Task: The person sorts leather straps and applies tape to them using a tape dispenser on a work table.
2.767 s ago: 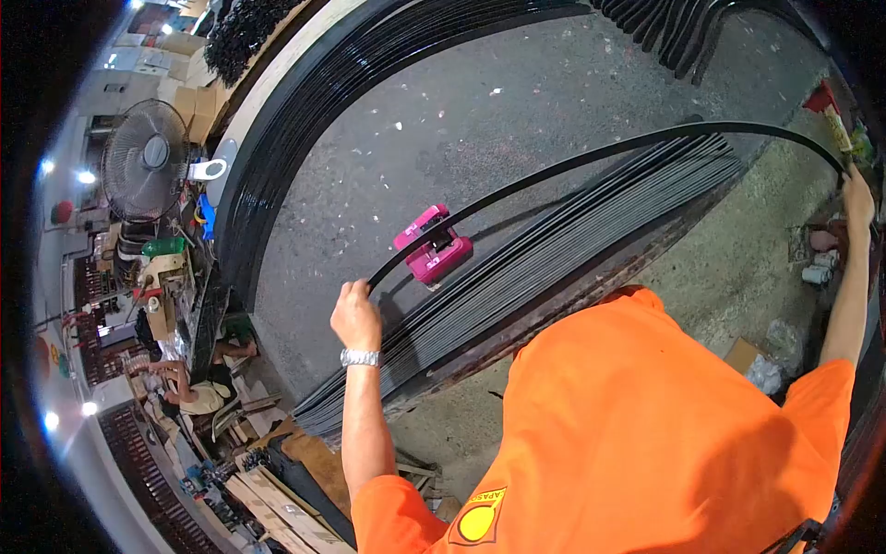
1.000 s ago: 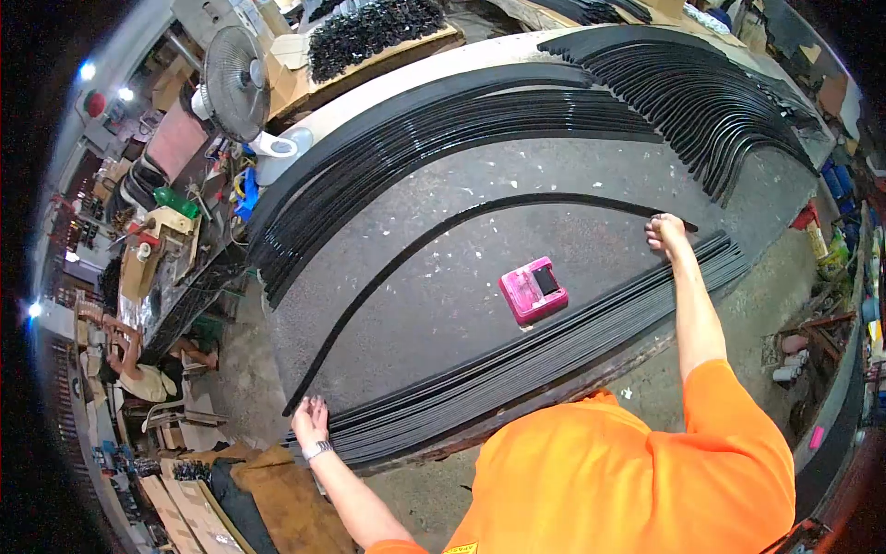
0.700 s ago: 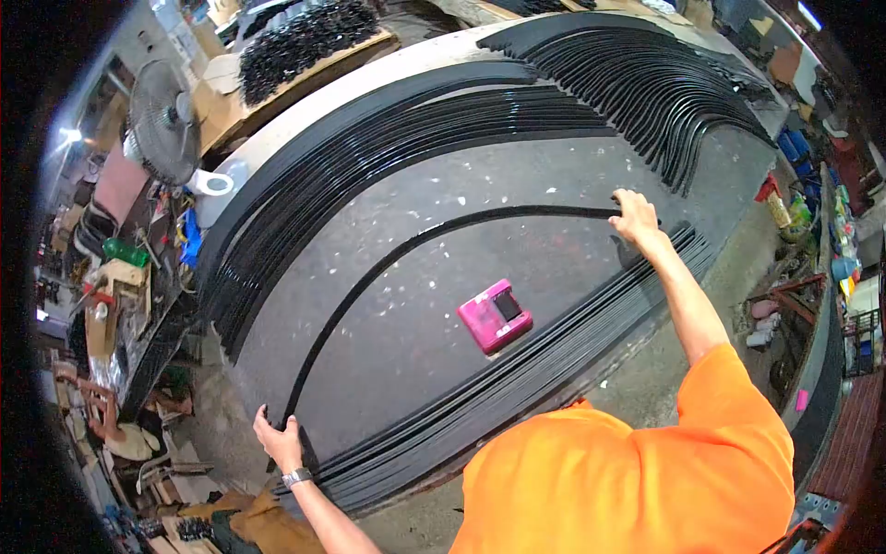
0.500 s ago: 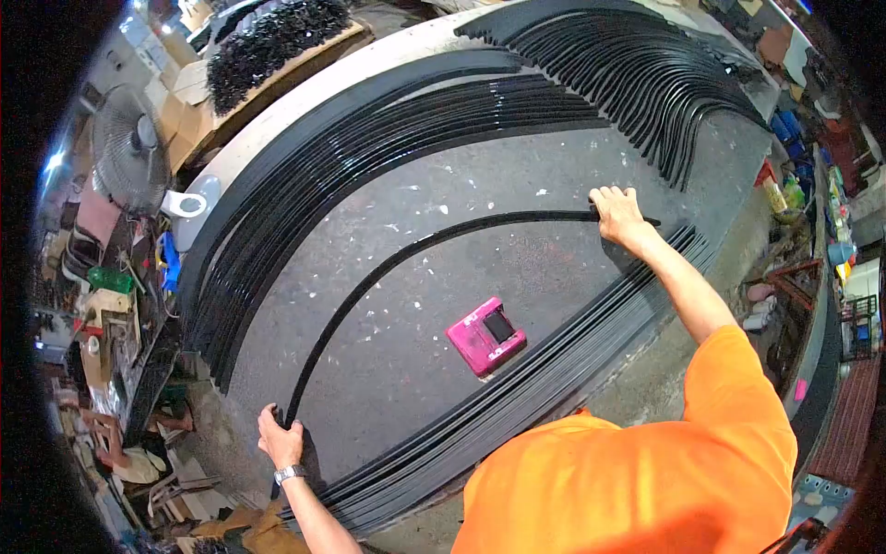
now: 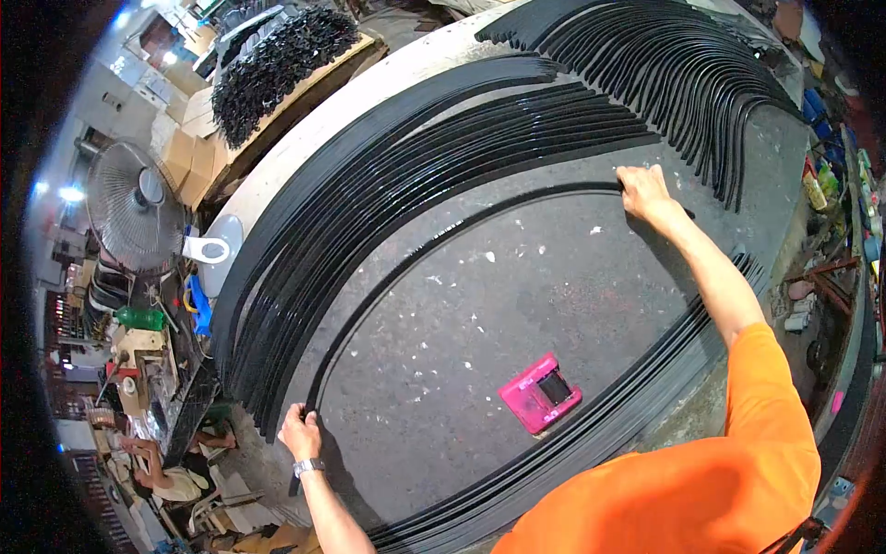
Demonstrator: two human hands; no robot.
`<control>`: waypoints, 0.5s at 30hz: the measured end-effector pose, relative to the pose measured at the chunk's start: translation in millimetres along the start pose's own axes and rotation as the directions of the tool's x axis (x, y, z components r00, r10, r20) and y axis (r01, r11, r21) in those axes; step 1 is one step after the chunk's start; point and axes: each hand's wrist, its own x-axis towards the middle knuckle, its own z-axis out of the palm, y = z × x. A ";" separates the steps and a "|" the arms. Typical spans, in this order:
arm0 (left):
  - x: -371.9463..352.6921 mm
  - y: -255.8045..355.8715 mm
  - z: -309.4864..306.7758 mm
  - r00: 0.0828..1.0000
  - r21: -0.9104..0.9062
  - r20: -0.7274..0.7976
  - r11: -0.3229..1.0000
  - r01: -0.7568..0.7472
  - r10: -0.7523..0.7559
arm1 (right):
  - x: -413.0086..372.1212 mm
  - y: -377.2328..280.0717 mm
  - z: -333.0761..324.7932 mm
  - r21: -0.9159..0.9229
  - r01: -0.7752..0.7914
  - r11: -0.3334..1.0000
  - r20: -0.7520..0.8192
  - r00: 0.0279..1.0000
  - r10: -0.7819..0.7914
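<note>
A long black strip [image 5: 440, 235], like rubber or plastic trim, bows across the grey tabletop [image 5: 461, 314] between my two hands. My left hand [image 5: 300, 431], with a watch on its wrist, is closed round the strip near its lower left end. Toward the other end, my right hand [image 5: 644, 191] grips it, and a short tip pokes out past the fingers. Beyond the held strip lies a row of similar black strips [image 5: 415, 157]. Nearer my body runs a bundle of straight, thinner-looking strips [image 5: 637, 369]. A pink device with a dark panel [image 5: 535, 397] rests beside that bundle.
Another batch of curved black strips [image 5: 664, 83] covers the far right of the table. A fan [image 5: 138, 203] stands at the left. Boxes piled with small black pieces [image 5: 277, 69] sit behind. At lower left is another person [image 5: 171, 480].
Both hands have carried the strip away from my body, closer to the row of strips beyond it. My head view has shifted, so the pink device appears lower and further right.
</note>
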 end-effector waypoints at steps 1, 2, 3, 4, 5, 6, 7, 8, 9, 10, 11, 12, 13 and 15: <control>10.9 -1.0 4.8 1.000 -0.010 -0.009 1.000 0.027 -0.027 | 10.1 -1.1 2.1 0.003 -0.004 1.000 -0.001 1.000 0.004; 19.0 4.6 4.0 0.999 -0.008 -0.008 0.999 0.037 -0.037 | 19.7 -1.6 4.6 0.005 -0.007 1.000 -0.001 1.000 0.007; 26.9 10.0 2.8 0.999 -0.005 -0.006 0.999 0.046 -0.046 | 27.8 -2.0 7.2 0.006 -0.012 1.000 0.000 1.000 0.012; 33.5 14.6 3.5 0.999 -0.003 -0.001 0.999 0.053 -0.053 | 34.2 -3.5 8.2 0.007 -0.019 1.000 0.008 1.000 0.019; 40.2 11.6 8.6 0.999 0.039 -0.039 0.999 0.017 -0.016 | 39.7 -4.8 8.1 0.006 -0.028 1.000 0.018 0.999 0.028; 45.6 8.6 13.4 0.998 -0.005 -0.053 1.000 0.016 -0.016 | 44.1 -5.2 7.6 0.002 -0.038 0.999 0.027 0.999 0.038; 49.3 8.0 15.8 0.999 -0.032 -0.052 0.999 0.008 -0.010 | 47.5 -4.8 9.8 -0.003 -0.052 0.999 0.050 0.997 0.052; 53.4 5.3 19.7 0.999 -0.062 -0.053 0.998 -0.002 -0.001 | 49.9 -3.4 9.7 -0.009 -0.059 0.998 0.101 0.993 0.060; 57.7 -0.6 24.1 1.000 -0.082 -0.029 0.997 -0.007 0.005 | 48.9 -2.0 10.1 -0.031 -0.043 0.999 0.085 0.995 0.046; 54.3 14.0 14.0 1.000 -0.008 -0.015 1.000 0.005 -0.005 | 46.0 0.2 9.8 -0.054 -0.033 0.998 0.070 0.997 0.037; 56.5 11.1 17.4 1.000 -0.011 -0.020 1.000 -0.014 0.014 | 44.2 0.6 6.5 -0.110 -0.035 0.993 0.074 0.996 0.043; 56.2 2.2 22.1 0.999 -0.015 -0.025 0.999 -0.033 0.032 | 42.7 2.6 3.9 -0.165 -0.035 0.986 0.080 0.996 0.049; 57.9 -3.9 24.4 1.000 -0.028 0.008 0.999 -0.020 0.020 | 39.5 9.4 8.9 -0.173 -0.003 0.985 0.025 1.000 0.008; 58.4 -3.4 23.3 0.999 -0.033 0.043 0.999 -0.006 0.007 | 39.7 16.8 8.8 -0.146 0.013 0.989 0.026 1.000 -0.009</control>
